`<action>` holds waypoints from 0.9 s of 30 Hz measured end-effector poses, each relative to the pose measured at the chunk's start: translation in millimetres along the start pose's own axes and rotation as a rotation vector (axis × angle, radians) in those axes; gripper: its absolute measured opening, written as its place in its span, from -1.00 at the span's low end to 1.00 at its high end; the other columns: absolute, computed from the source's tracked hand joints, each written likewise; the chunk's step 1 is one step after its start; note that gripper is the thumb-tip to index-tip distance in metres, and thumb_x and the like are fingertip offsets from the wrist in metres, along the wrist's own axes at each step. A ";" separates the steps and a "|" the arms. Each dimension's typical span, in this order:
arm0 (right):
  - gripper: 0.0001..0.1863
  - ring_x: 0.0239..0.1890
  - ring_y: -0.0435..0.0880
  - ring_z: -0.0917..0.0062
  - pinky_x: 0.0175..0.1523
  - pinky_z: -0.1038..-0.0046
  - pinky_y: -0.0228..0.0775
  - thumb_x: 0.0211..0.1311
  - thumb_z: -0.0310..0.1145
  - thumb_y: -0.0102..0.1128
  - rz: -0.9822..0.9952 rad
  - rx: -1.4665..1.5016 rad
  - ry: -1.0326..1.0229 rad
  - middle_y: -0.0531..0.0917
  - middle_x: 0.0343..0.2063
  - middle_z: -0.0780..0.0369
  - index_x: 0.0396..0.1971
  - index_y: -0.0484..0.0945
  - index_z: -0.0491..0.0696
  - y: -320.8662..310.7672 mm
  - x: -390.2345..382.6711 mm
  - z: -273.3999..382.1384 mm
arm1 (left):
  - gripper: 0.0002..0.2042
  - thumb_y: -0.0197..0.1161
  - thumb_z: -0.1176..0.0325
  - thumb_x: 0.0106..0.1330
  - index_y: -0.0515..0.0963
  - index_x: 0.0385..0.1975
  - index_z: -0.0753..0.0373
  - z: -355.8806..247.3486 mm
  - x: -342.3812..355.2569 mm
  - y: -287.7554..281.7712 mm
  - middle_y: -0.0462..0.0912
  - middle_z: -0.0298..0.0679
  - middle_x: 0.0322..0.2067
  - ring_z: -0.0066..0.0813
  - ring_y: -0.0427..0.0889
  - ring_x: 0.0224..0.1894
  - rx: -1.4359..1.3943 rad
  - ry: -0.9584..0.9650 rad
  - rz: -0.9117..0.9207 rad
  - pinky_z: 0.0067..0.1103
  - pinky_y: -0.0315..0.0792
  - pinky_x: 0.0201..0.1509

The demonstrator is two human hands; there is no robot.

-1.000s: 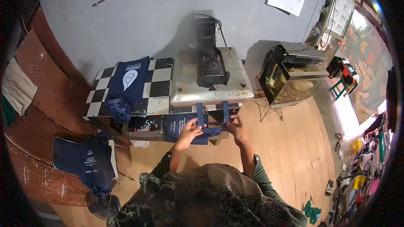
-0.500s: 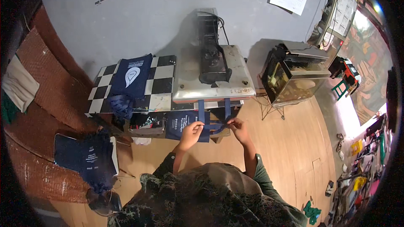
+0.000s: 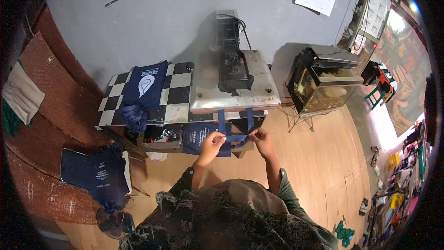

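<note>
A heat press (image 3: 207,93) with a broad metal upper plate stands on the table. From under its front edge hang the two ends of a navy bag strap (image 3: 237,138). My left hand (image 3: 211,149) pinches the strap's looped part on the left, thumb and fingers together. On the right my right hand (image 3: 264,144) grips the same loop near its corner. The strap is stretched between both hands. Whatever the strap joins is hidden beneath the plate. Below, behind my left hand, lies another navy printed bag (image 3: 194,141) on a lower shelf.
Left of the press, a stack of navy bags (image 3: 156,96) with a white print lies on the checkered table top (image 3: 176,93). More navy bags (image 3: 96,176) drape over a chair at lower left. A glass-fronted cabinet (image 3: 329,93) stands on a thin-legged stand at right.
Both hands keep their hold on the strap and have barely moved. The whole view has shifted very slightly.
</note>
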State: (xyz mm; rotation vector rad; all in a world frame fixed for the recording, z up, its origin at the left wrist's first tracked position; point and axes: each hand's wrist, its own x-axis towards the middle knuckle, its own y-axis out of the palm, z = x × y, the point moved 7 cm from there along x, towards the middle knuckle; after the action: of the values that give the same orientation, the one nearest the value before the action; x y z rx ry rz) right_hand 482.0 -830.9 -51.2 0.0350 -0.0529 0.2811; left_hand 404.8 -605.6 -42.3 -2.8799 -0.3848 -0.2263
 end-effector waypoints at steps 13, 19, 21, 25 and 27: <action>-0.60 -0.35 0.52 0.62 -0.22 0.57 0.41 0.18 -0.74 0.20 -0.070 0.299 0.011 0.42 -0.41 0.37 -0.20 0.26 0.04 -1.2 3.5 -6.2 | -0.89 0.32 0.51 0.30 0.59 -0.22 0.33 15.5 -3.3 9.8 0.61 -0.36 -0.39 -0.63 0.57 -0.32 -0.459 -0.185 -0.008 -0.63 0.46 -0.19; -0.53 -0.31 0.58 0.53 -0.16 0.51 0.47 0.15 -0.74 0.23 -0.115 0.407 0.132 0.49 -0.38 0.31 -0.06 0.27 0.01 -3.5 2.7 -15.2 | -0.65 0.33 0.53 0.27 0.43 0.03 0.29 10.2 -1.4 9.4 0.61 -0.32 -0.41 -0.59 0.57 -0.35 -0.557 -0.088 -0.010 -0.60 0.45 -0.20; -0.58 -0.30 0.59 0.51 -0.15 0.49 0.48 0.15 -0.71 0.25 -0.094 0.394 0.152 0.54 -0.37 0.29 -0.07 0.33 -0.04 -5.5 3.4 -17.5 | -0.60 0.34 0.53 0.27 0.34 0.05 0.28 15.8 -3.5 9.0 0.60 -0.32 -0.42 -0.60 0.57 -0.36 -0.591 -0.170 -0.060 -0.60 0.48 -0.18; -0.83 -0.31 0.62 0.49 -0.14 0.44 0.50 0.18 -0.62 0.28 -0.009 0.355 0.302 0.65 -0.37 0.25 -0.24 0.54 -0.15 -2.7 7.4 -33.1 | -0.76 0.34 0.51 0.28 0.42 -0.14 0.27 32.5 -4.7 11.8 0.59 -0.34 -0.41 -0.62 0.57 -0.35 -0.628 -0.396 -0.054 -0.60 0.53 -0.16; -0.91 -0.33 0.62 0.51 -0.15 0.45 0.50 0.19 -0.59 0.28 -0.023 0.377 0.299 0.65 -0.40 0.26 -0.32 0.57 -0.15 -3.1 8.5 -37.7 | -0.80 0.37 0.49 0.25 0.49 -0.21 0.35 33.6 -2.7 14.8 0.61 -0.32 -0.38 -0.59 0.63 -0.32 -0.629 -0.376 0.032 -0.61 0.56 -0.14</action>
State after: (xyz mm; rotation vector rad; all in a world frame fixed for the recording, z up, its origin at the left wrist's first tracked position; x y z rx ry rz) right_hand 492.8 -829.9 -88.4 0.3665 0.2982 0.2675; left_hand 410.3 -612.0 -78.1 -3.5530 -0.3828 0.2568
